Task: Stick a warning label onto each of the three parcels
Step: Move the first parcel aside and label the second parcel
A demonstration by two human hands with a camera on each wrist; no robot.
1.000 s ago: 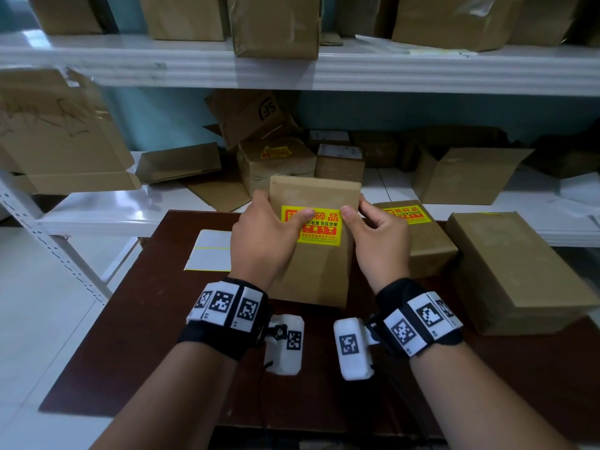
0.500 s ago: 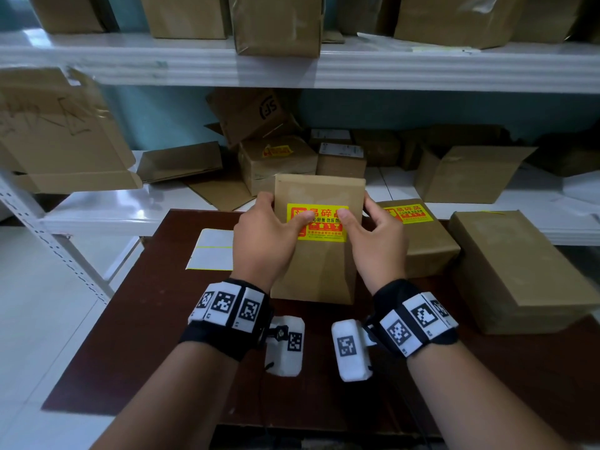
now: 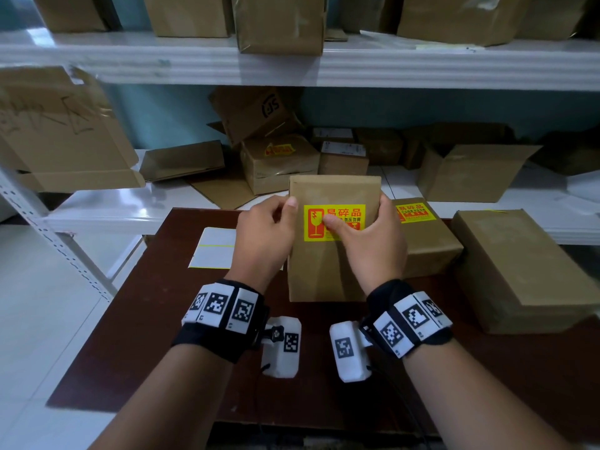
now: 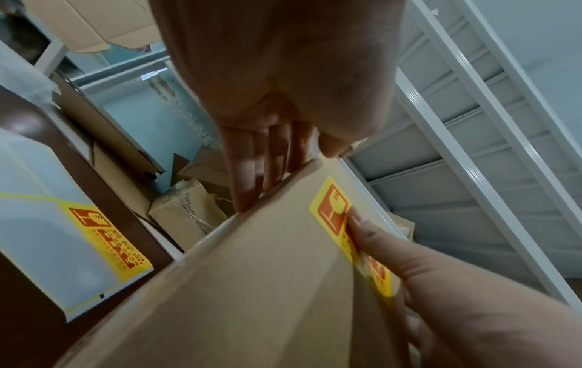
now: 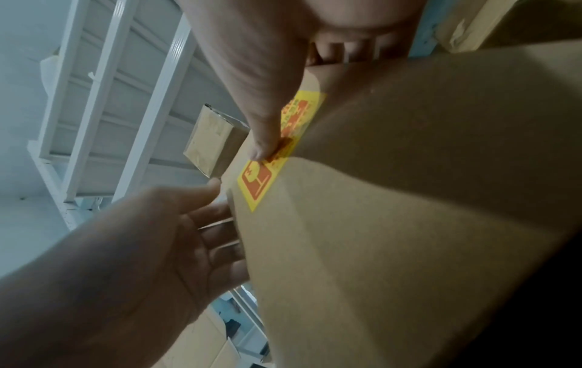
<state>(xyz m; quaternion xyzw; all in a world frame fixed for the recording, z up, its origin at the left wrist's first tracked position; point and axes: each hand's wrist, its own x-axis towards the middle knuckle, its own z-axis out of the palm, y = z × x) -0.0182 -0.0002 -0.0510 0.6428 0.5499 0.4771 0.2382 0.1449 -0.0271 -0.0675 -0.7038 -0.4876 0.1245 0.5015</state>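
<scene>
Tall brown kraft-paper parcel (image 3: 328,271) stands upright on dark brown tabletop (image 3: 146,336), front centre, held between both hands.

L hand (image 3: 263,235): fingers lie along the parcel's left edge and reach behind it, thumb at the front corner. Half a sec ago its thumb lay on the sticker; now it's off, so hand only steadies.

R hand (image 3: 373,241): fingers wrapped round right edge, thumb (image 5: 267,144) flat on yellow-and-red fragile warning label (image 3: 334,222), pressing near its middle. Thumb has slid left across the label vs a sec ago, which reads as a smoothing stroke. Label's left part w/ broken-glass icon now uncovered and looks flat.

Meaning: parcel no. 2 prob. labelled, only final rub-down left.

Low brown parcel behind-right (image 3: 428,245) carries its own yellow label (image 3: 414,212). Large flat brown parcel at far right (image 3: 519,271): no label seen on visible faces, so likely next. White backing sheet (image 4: 63,224), left of the hands, has one yellow label on it.
</scene>
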